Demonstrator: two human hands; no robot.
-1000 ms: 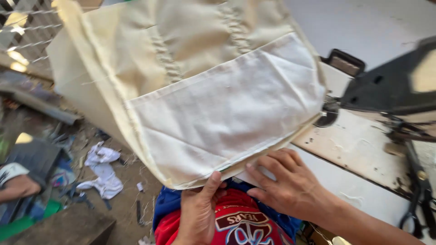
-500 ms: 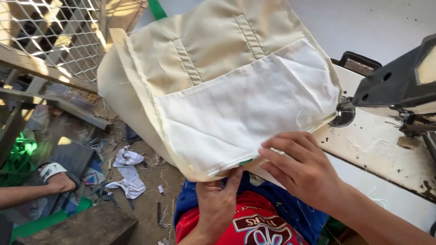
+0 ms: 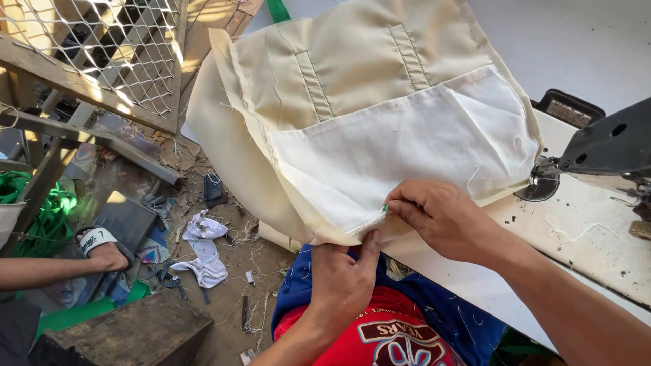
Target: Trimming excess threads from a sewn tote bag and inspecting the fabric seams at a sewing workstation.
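A cream cloth piece (image 3: 352,74) with two stitched strips and a white pocket panel (image 3: 400,149) lies spread over the white sewing table (image 3: 583,230). My left hand (image 3: 342,281) pinches its lower corner from below, thumb up on the hem. My right hand (image 3: 441,217) grips the same hem just to the right, fingers curled over the white edge. The black sewing machine head (image 3: 603,149) stands at the right, beside the cloth's right edge.
Below the table edge I see my red and blue clothing (image 3: 393,332). On the dirt floor lie white cloth scraps (image 3: 203,251) and thread. Another person's arm and foot in a sandal (image 3: 95,247) rest at left. A wire mesh frame (image 3: 102,54) stands upper left.
The view has shifted right and down, so the cloth sits higher. Both hands have closed in on the lower corner, the right fingers now pinching the hem.
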